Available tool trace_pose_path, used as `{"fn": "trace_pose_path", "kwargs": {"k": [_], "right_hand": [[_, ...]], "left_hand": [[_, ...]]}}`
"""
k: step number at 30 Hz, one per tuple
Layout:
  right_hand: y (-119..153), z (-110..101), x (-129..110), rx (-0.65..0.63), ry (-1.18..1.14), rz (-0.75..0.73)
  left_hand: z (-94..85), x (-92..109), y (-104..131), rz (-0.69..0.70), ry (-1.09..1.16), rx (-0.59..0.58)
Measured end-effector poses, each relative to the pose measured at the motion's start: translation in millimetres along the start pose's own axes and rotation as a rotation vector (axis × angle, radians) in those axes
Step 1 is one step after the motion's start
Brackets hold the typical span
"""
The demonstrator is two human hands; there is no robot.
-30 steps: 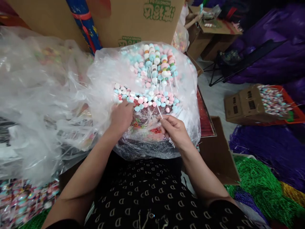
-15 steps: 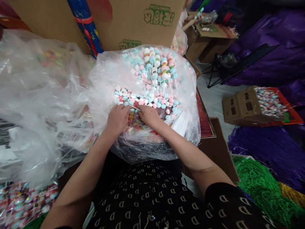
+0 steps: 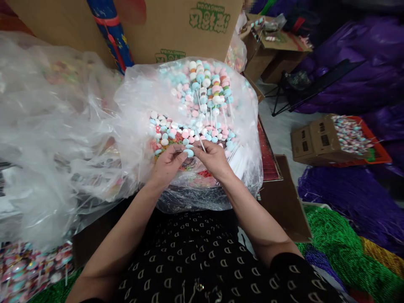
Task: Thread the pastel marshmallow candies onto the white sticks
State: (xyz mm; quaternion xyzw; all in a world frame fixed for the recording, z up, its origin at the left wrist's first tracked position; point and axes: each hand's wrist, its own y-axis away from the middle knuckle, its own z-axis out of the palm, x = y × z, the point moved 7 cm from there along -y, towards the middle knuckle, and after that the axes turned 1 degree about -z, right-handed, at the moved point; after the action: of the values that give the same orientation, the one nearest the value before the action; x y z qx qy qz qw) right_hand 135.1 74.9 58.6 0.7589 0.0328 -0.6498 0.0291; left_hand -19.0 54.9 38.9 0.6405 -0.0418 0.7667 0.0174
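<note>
Both hands working close together above an open plastic bag [image 3: 132,92]. Left hand [image 3: 168,165] is pinching, thumb and fingertips nearly closed, on a pale blue sweet [image 3: 188,153]; sweet is sitting between the two hands, low over the bag's contents. Right hand [image 3: 213,159] is holding a thin white stick [image 3: 201,142], fingers curled in tight, stick slanting up and leftward; cannot tell whether its tip is touching any sweet. Loose pink, white and blue sweets [image 3: 186,134] are lying just beyond the fingers. Loaded skewers [image 3: 217,90] are resting farther back, stick ends pointing toward the person. Spare white sticks [image 3: 239,160] are lying bunched near the right wrist.
</note>
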Motion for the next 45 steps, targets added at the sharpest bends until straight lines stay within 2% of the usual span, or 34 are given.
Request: {"fn": "trace_pose_path", "kwargs": {"k": [4,6,8,11,14,17,24,27,33,41,45], "right_hand": [[11,-2,-2,-0.067,-0.093,-0.005],[16,0,-1,-0.117,-0.131,0.034],[20,1,3,-0.108,-0.141,0.074],[23,1,9,-0.035,-0.147,0.121],[24,7,15,-0.059,-0.179,0.191],[27,10,16,-0.081,-0.155,0.252],[56,-3,-6,-0.086,-0.118,0.167],[73,-3,-8,-0.114,-0.071,0.116],[87,16,8,-0.308,0.038,0.145],[82,8,10,-0.260,0.107,0.139],[83,4,10,-0.241,0.072,0.177]], "left_hand": [[7.6,-6,3,0.011,0.098,0.061],[9.0,-5,4,0.034,0.119,0.087],[9.0,-5,5,0.035,0.141,0.113],[10.2,-11,7,-0.038,0.174,0.106],[13.1,-18,11,-0.130,0.187,0.046],[9.6,-19,14,-0.144,0.169,0.067],[-1.3,-18,12,-0.135,0.202,0.187],[1.9,-25,10,-0.195,0.287,0.154],[10.1,-30,13,-0.278,0.389,0.089],[12.7,-23,19,-0.269,0.370,0.033],[9.0,-26,20,-0.252,0.341,0.068]]}}
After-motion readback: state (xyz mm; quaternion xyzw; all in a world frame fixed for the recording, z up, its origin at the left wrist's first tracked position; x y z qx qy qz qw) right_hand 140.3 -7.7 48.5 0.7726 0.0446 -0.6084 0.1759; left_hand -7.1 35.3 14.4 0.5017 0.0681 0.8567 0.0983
